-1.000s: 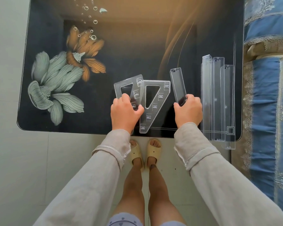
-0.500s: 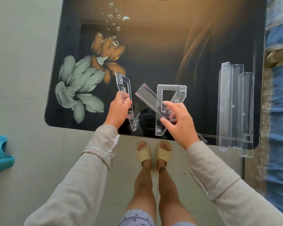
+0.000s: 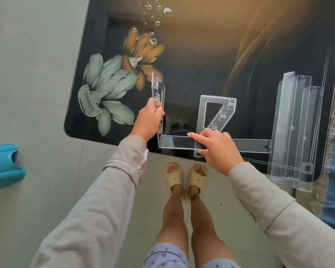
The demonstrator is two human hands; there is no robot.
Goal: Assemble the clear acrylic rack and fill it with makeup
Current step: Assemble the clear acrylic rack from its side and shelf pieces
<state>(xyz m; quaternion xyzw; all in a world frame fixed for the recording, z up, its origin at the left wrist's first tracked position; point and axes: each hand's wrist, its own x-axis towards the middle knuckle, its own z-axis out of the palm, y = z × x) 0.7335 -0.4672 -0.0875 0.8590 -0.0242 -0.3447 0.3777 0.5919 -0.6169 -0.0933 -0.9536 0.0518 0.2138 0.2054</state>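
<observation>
- We are gripping a clear acrylic side panel with small slot clips (image 3: 158, 97) in our left hand (image 3: 148, 120), fingers wrapped around its edge, and holding it upright on edge over the glossy black surface printed with green and orange flowers (image 3: 108, 89).
- We are pressing our right hand (image 3: 217, 149) onto a long clear acrylic tray strip (image 3: 249, 145), fingers spread narrow and flat over it rather than wrapping it.
- The strip is lying along the near edge of the surface, its left end meeting the foot of the upright panel.
- A second clear side panel with a triangular cut-out (image 3: 216, 115) is lying flat just behind the strip, partly under our right hand.
- Three more long clear acrylic trays (image 3: 294, 128) are lying side by side at the right end of the surface, well apart from our hands.
</observation>
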